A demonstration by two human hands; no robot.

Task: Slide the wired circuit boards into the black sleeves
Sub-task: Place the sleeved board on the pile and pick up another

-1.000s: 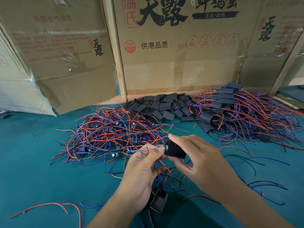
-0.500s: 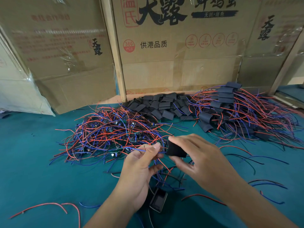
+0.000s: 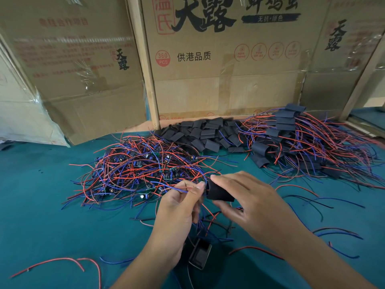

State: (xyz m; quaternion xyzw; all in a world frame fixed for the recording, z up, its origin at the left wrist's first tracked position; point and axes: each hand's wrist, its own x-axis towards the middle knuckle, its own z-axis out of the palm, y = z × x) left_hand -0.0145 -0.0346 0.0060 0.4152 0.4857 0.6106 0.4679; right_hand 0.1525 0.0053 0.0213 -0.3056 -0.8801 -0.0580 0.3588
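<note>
My right hand (image 3: 248,197) pinches a black sleeve (image 3: 219,192) between thumb and forefinger above the teal table. My left hand (image 3: 179,207) pinches the red and blue wires (image 3: 179,187) of a circuit board right at the sleeve's left opening; the board itself is hidden by the sleeve and my fingers. A tangle of bare wired boards (image 3: 141,170) lies behind my left hand. Empty black sleeves (image 3: 204,134) are heaped at the back centre. Sleeved boards with wires (image 3: 302,147) are piled at the back right.
Cardboard boxes (image 3: 225,65) wall off the back of the teal table (image 3: 41,215). A small black rectangular device (image 3: 200,256) lies below my hands. Loose red and blue wire offcuts (image 3: 62,262) are scattered near the front edge and to the right.
Both hands stay together at the sleeve with only slight shifts. The left fingers have drawn a little closer to the sleeve's opening.
</note>
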